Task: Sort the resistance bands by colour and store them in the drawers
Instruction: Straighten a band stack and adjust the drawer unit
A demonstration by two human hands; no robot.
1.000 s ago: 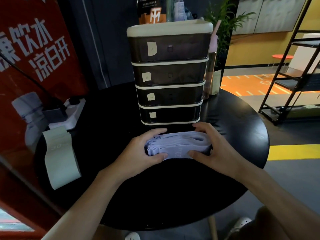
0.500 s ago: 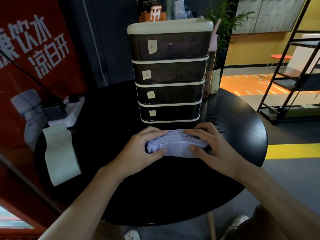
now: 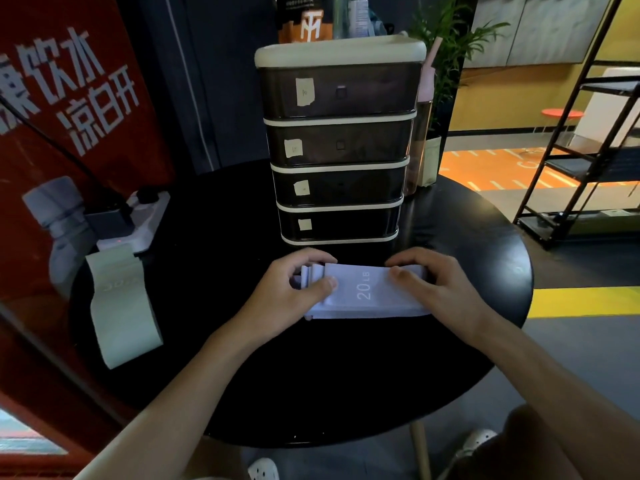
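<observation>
- At the bottom edge two pale shoes (image 3: 263,471) are cut off by the frame, and both forearms enter from the lower corners.
- A round black glossy worktop (image 3: 311,375) carries everything; its near rim hides the floor beneath.
- A flat, folded stack of pale lilac resistance bands (image 3: 363,296), printed "20 LB", lies on the worktop just in front of the drawers.
- The left hand (image 3: 294,289) grips the stack's left end. Its fingers curl over the far edge and the thumb presses on top; the layered ends beneath it are partly hidden.
- The right hand (image 3: 440,289) grips the right end the same way, fingers clenched round the far edge, covering that end.
- A pale green resistance band (image 3: 121,306) lies well apart at the worktop's left side. Its faint print is too dim to read.
- A white power strip (image 3: 145,220) with a dark plug sits just behind the green band.
- A four-drawer unit with cream frames and dark tinted plastic fronts (image 3: 339,143) stands at the worktop's centre. All four drawers are pushed in, and the tint hides whatever is inside.
- Each drawer front bears a small paper label (image 3: 304,91), its writing too small to make out.
- A pink-capped bottle (image 3: 424,98) stands mostly hidden behind the unit's right side.
- Beyond are a green leafy plant (image 3: 450,36), a black metal shelf rack (image 3: 588,150) cut off at the right, and a red banner (image 3: 69,98) at the left.
</observation>
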